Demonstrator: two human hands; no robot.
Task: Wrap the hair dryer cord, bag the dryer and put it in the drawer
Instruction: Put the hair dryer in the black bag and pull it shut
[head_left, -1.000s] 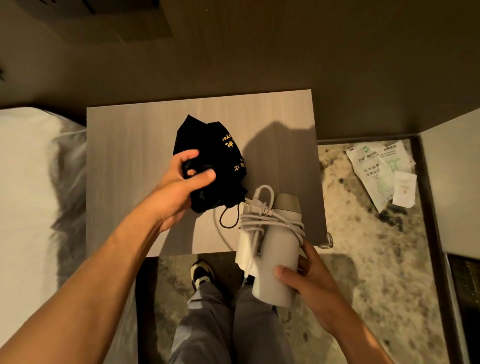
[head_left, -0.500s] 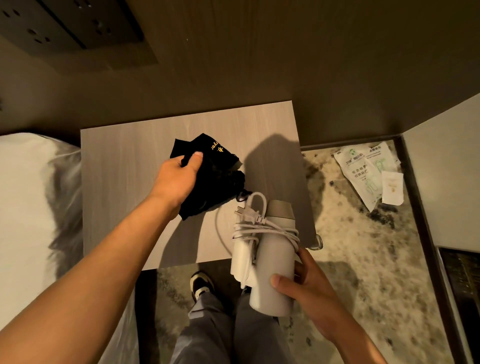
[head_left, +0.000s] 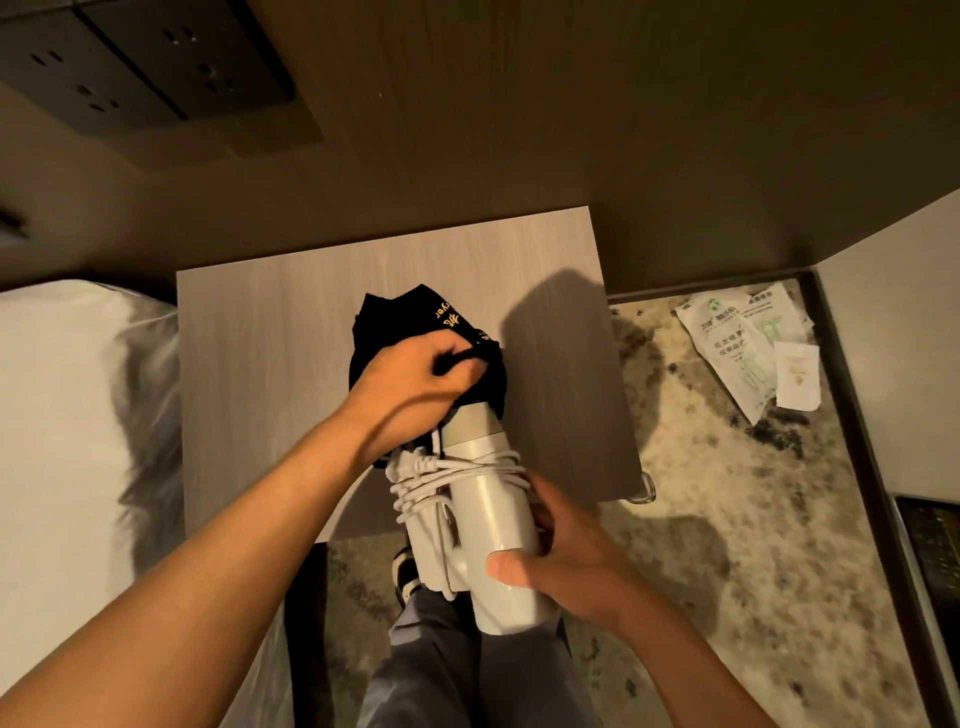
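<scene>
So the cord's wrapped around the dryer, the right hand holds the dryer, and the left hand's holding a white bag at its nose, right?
Not quite. The head view shows the bag is black, not white. The rest stands: the cord is wrapped around the dryer, held by the right hand, the left hand holding the bag.

We see a white hair dryer, white cord, black bag lettered yellow, pale wood-grain table.
</scene>
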